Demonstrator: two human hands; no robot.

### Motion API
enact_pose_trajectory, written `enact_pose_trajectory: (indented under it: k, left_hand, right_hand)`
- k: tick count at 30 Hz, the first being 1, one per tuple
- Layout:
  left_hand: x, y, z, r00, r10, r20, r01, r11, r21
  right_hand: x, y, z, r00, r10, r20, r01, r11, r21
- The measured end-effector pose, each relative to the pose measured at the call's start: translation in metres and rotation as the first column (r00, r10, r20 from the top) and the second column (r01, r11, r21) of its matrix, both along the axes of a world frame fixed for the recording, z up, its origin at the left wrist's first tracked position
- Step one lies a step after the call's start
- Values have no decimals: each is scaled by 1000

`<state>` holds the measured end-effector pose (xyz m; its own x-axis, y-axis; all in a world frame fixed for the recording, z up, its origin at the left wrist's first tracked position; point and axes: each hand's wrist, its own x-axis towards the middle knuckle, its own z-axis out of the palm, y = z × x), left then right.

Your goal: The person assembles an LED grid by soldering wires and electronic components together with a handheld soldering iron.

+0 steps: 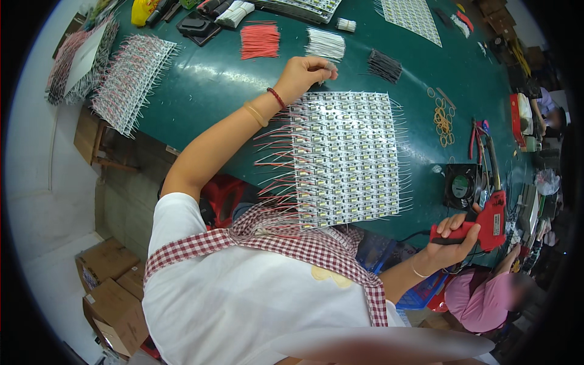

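Observation:
My right hand (453, 238) is wrapped around the handle of a red soldering gun (491, 222), held at the right edge of the table. Above the far edge of the circuit board panel (347, 158), my left hand (311, 72) is closed in a pinch; what sits between its fingertips is too small to make out. The white panel carries rows of small components, with red and white wires (277, 164) sticking out along its left side and thin leads on its right. Just beyond my left hand lies a bundle of white wires (325, 45).
Red wires (260, 41) and black wires (384, 66) lie in bundles on the green table (213, 91). Rubber bands (443, 121), pliers (472, 140) and a black fan (461, 185) are at the right. Wired panels (131, 79) stand far left. A person in pink (477, 301) sits nearby.

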<state>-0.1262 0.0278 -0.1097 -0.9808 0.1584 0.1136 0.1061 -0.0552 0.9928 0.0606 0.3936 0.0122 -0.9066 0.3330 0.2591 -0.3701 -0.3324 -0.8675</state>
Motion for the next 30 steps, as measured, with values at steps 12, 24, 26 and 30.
enact_pose_trajectory:
  k: [12, 24, 26, 30]
  left_hand:
    - [31, 17, 29, 995, -45, 94, 53, 995, -85]
    - [55, 10, 36, 974, -6, -226, -113, 853, -509]
    - [43, -13, 26, 931, 0, -365, -230, 775, -588]
    - [37, -24, 17, 830, -121, -545, -386, 580, -718]
  right_hand:
    - [-31, -64, 10, 980, 111, 164, -123, 990, 62]
    - [-70, -117, -15, 886, 205, 417, -319, 921, 224]
    - [-70, -111, -21, 891, 206, 404, -309, 928, 208]
    - [-62, -109, -35, 838, 210, 504, -325, 934, 151]
